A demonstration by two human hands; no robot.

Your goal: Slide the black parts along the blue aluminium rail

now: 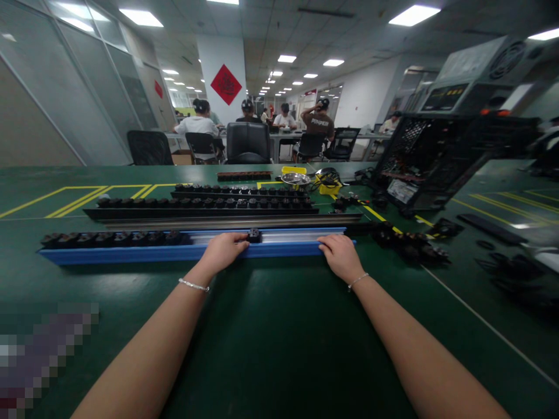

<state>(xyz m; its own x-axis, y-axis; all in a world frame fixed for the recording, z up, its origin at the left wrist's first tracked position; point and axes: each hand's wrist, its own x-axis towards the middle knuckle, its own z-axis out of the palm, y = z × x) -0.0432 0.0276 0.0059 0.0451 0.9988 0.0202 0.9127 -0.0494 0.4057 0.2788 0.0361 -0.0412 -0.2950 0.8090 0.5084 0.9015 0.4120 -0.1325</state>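
A long blue channel rail (152, 254) lies across the green table in front of me, with a pale metallic strip inside it. Several black parts (117, 238) stand in a row in its left half. Farther right, one lone black block (254, 235) sits in the channel. My left hand (223, 251) is closed over the rail's front wall, its index fingertip beside or touching that block and its thumb on the near side. Near the right end, my right hand (341, 255) pinches the front wall between thumb and fingers.
Behind the rail lie black strips with rows of black parts (209, 203) and a bare metal bar (231, 223). A metal bowl (296, 180), loose black parts (410, 244) and an open computer case (419, 157) stand to the right. People sit at desks beyond.
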